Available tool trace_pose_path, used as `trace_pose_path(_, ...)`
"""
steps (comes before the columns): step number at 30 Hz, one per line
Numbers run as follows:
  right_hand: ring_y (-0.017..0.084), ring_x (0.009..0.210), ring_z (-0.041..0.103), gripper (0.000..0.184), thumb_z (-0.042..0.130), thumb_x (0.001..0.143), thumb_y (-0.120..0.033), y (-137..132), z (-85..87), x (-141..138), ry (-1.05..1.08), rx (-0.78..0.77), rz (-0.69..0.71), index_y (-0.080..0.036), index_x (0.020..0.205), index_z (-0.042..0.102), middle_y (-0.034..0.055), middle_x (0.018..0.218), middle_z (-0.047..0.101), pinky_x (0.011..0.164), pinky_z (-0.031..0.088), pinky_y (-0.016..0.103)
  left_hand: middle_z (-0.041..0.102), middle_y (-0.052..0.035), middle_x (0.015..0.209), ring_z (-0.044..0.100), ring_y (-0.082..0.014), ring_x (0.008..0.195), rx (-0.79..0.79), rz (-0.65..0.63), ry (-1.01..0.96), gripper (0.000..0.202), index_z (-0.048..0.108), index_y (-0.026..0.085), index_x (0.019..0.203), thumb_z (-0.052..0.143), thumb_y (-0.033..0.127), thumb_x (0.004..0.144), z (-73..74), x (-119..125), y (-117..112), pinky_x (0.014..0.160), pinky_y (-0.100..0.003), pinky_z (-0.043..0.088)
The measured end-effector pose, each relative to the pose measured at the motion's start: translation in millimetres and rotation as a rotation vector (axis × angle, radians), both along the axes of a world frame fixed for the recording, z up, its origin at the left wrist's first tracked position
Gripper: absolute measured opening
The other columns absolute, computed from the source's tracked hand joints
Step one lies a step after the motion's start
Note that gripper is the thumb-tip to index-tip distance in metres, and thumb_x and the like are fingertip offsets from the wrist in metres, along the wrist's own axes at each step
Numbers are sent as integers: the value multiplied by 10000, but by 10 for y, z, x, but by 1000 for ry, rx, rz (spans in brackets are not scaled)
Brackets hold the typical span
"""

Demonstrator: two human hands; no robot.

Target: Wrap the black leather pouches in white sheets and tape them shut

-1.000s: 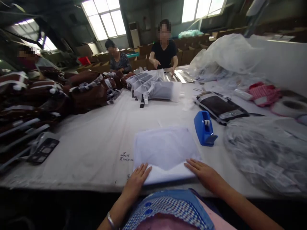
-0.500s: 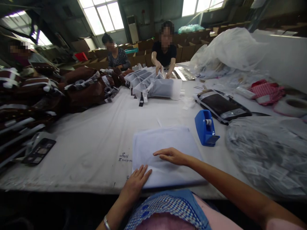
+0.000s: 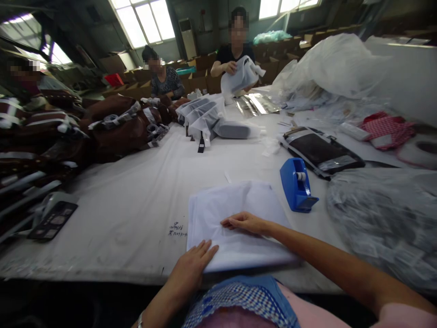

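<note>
A stack of thin, translucent white sheets [image 3: 246,200], possibly plastic bags, lies on the table in front of me. My left hand [image 3: 196,259] rests flat with its fingers out over the stack's near left corner. Above the middle of the stack, my right hand [image 3: 244,223] has thumb and fingertips drawn together on the top sheet, which creases around them. To the right of the stack stands a blue tape dispenser [image 3: 295,187]. Handwritten marks [image 3: 176,229] show on the white table cover beside the stack's left edge.
Brown bags [image 3: 112,123] are piled along the left. White-wrapped items [image 3: 205,118] lie farther back, where a co-worker [image 3: 235,54] holds another one. A dark flat packet [image 3: 317,150], clear plastic bags [image 3: 385,218] and a large plastic heap [image 3: 334,68] occupy the right side.
My right fingers have closed together on the top sheet, which now creases. My left hand stays about where it was. The co-worker across the table has lifted a white-wrapped item.
</note>
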State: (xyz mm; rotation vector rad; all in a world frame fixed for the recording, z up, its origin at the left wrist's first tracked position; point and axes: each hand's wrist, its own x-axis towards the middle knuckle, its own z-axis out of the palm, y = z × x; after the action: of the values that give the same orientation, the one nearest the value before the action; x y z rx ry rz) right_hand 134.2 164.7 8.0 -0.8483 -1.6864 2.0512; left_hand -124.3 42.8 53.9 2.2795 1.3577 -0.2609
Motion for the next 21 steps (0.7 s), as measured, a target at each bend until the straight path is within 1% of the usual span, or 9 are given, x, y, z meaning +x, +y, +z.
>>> trace_pose_path(2,262,1169,580,583,524,903,-628,-51,139,41,-56,190,37,-155,1218,656,121,1241,641,1060,424,430,370,-50,1528,379,-233,1393,24,3,-9,906,346,309,1469,399,-90,657,-60,-11,-34,1112,-442,396)
trace_pose_path(5,237,1239,529,461,550,936,-513,-247,391,188,-122,522,174,-225,1290,611,86,1317,596,1090,388,382,387,-46,1519,398,-228,1383,102,1,-54,873,340,319,1470,418,-76,695,-194,-54,-102,1098,-435,417)
trace_pose_path(7,257,1271,499,534,629,892,-480,-444,505,338,-203,657,242,-236,1358,546,96,1367,552,1096,385,397,402,-47,1511,423,-230,1367,154,-6,-89,827,328,324,1475,459,-33,740,-280,-85,-142,1084,-427,435)
trace_pose_path(9,295,1319,440,674,711,824,-440,-659,519,506,-332,761,266,-227,1417,472,118,1427,483,1114,365,450,410,-47,1507,443,-230,1354,191,-14,-114,791,313,327,1482,498,18,777,-345,-106,-171,1075,-416,446)
trace_pose_path(11,308,1374,353,738,709,807,-295,-864,428,664,-487,853,248,-229,1467,386,120,1492,390,1128,344,488,412,-51,1506,451,-230,1347,218,-19,-119,752,307,324,1484,519,68,810,-386,-109,-191,1072,-408,449)
trace_pose_path(13,286,1404,295,744,592,814,-100,-1035,267,792,-632,946,168,-241,1494,324,106,1528,324,1131,345,496,410,-60,1505,450,-236,1348,232,-26,-107,721,313,310,1484,537,113,827,-407,-103,-202,1071,-408,449)
trace_pose_path(15,259,1408,289,761,449,802,33,-1162,89,876,-718,1049,45,-237,1499,307,98,1529,321,1126,364,485,408,-65,1506,447,-240,1350,241,-38,-83,707,316,299,1484,533,125,834,-420,-103,-206,1070,-413,447)
trace_pose_path(18,244,1393,324,736,365,817,79,-1276,-112,917,-750,1184,-79,-211,1492,318,98,1500,382,1114,393,474,407,-46,1507,451,-236,1347,266,-58,-69,732,291,319,1493,511,106,829,-447,-138,-210,1069,-407,450)
trace_pose_path(21,261,1347,405,603,399,876,23,-1341,-198,887,-758,1271,-111,-163,1449,390,126,1438,465,1071,444,469,455,-6,1475,509,-231,1300,293,-89,-98,790,252,388,1495,525,113,807,-505,-182,-210,1030,-364,490)
